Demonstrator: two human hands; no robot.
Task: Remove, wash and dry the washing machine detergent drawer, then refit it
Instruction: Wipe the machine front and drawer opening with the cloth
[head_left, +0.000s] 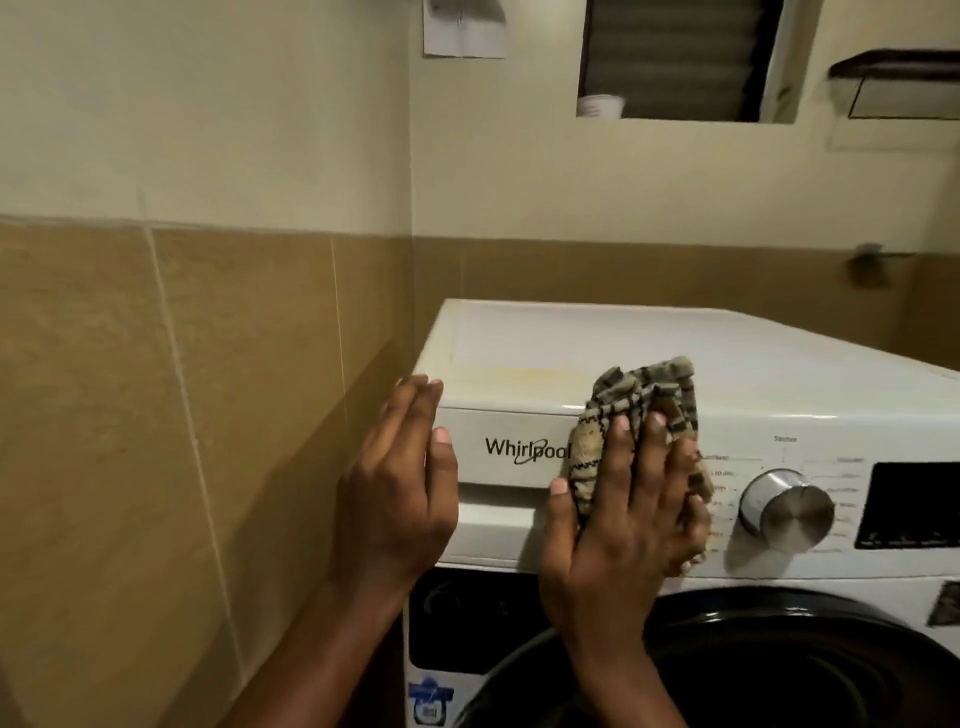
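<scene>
The white detergent drawer (511, 452), with its Whirlpool lettering, sits flush in the top left of the washing machine's front panel. My left hand (402, 483) lies flat against the drawer's left end at the machine's corner, fingers straight and holding nothing. My right hand (628, 499) presses a beige cloth with dark stripes (644, 400) against the drawer's right end; the cloth bunches over the machine's top edge.
The washing machine's top (675, 353) is bare white. A silver program dial (787, 509) and a dark display (914, 504) lie right of my right hand. The dark round door (753, 670) is below. A tiled wall (208, 415) stands close on the left.
</scene>
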